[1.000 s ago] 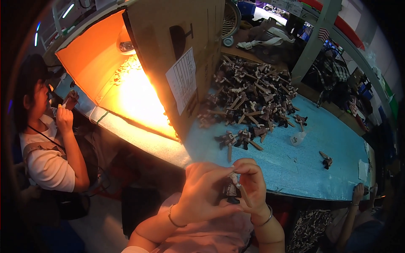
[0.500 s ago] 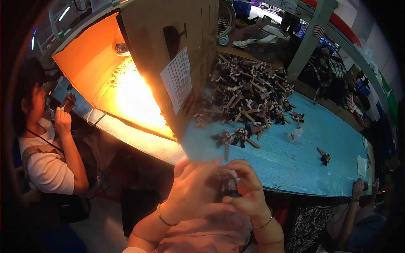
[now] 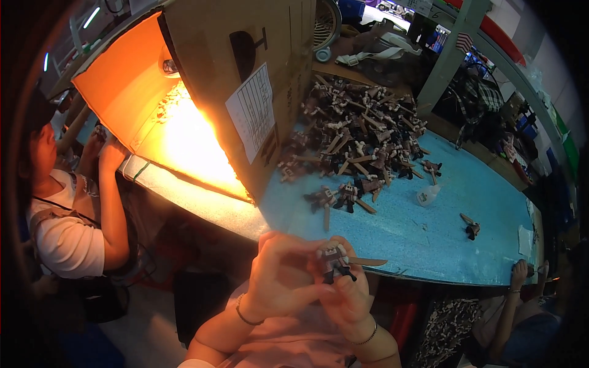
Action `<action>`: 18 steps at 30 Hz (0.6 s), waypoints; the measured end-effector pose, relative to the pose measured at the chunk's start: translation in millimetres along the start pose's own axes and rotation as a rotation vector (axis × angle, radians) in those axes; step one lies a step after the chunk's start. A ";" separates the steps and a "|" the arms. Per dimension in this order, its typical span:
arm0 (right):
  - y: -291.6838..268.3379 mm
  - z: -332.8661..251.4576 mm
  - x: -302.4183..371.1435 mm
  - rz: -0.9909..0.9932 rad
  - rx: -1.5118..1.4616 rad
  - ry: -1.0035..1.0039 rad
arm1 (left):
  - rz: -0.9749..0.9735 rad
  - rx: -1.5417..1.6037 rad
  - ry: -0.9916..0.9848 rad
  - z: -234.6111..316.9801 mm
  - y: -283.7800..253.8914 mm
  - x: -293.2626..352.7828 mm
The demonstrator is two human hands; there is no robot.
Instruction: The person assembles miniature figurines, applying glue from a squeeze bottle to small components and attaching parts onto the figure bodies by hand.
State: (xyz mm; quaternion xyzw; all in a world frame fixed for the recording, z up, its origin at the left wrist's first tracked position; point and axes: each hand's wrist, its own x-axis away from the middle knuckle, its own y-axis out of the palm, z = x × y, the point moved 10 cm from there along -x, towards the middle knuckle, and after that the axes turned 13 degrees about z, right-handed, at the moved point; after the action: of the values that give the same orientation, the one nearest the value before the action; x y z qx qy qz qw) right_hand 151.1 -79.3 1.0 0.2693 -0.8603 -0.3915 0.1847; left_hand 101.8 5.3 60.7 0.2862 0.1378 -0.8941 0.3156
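Both my hands are raised in front of my chest, beyond them the near edge of the table. Between them is a small toy figure (image 3: 334,262) with a pale top, grey-brown body and black feet. A flat tan blade-like piece (image 3: 369,262) sticks out from it to the right. My left hand (image 3: 275,277) closes on the figure from the left, fingers and thumb at its side. My right hand (image 3: 351,302) grips it from below and behind; some of its fingers are hidden.
A heap of similar figures (image 3: 362,135) covers the back of the blue table (image 3: 417,236). A small clear bottle (image 3: 427,195) and a lone figure (image 3: 471,227) lie to the right. A tall cardboard box (image 3: 215,37) with a glowing lamp stands left. Co-workers sit left (image 3: 67,239) and right (image 3: 519,276).
The figure has turned in my hands, and its tan blade now shows pointing right. My right hand has shifted slightly left and down. The co-worker on the left has lowered a hand.
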 end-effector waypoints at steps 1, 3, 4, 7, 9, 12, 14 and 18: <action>-1.7 1.9 0.2 0.027 -0.019 0.018 | 0.031 0.072 -0.057 -4.7 -1.8 0.2; 2.4 0.1 2.8 0.028 -0.042 0.025 | 0.024 0.057 -0.021 -2.8 -2.0 1.5; 3.4 -0.2 3.8 0.029 -0.065 0.034 | 0.018 0.041 0.012 0.2 -1.8 2.1; -0.3 3.0 3.8 0.036 -0.078 0.037 | -0.006 0.059 -0.001 0.4 -0.2 0.2; -1.5 3.2 3.3 0.021 -0.065 0.022 | -0.027 0.043 0.024 0.6 -0.6 -0.6; -0.8 -3.6 2.5 -0.036 0.043 -0.053 | -0.060 0.045 0.082 3.9 0.7 -0.7; 1.8 -12.7 2.3 -0.076 0.135 -0.114 | -0.095 0.018 0.148 7.7 0.0 2.6; 6.8 -23.6 5.4 -0.137 0.408 -0.207 | -0.105 -0.022 0.175 14.6 -0.9 3.2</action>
State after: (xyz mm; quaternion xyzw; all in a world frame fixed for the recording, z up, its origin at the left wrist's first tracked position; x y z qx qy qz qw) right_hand 157.2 -92.4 21.7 0.3173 -0.9156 -0.2467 0.0105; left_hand 92.9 -1.8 70.5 0.3520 0.1893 -0.8796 0.2582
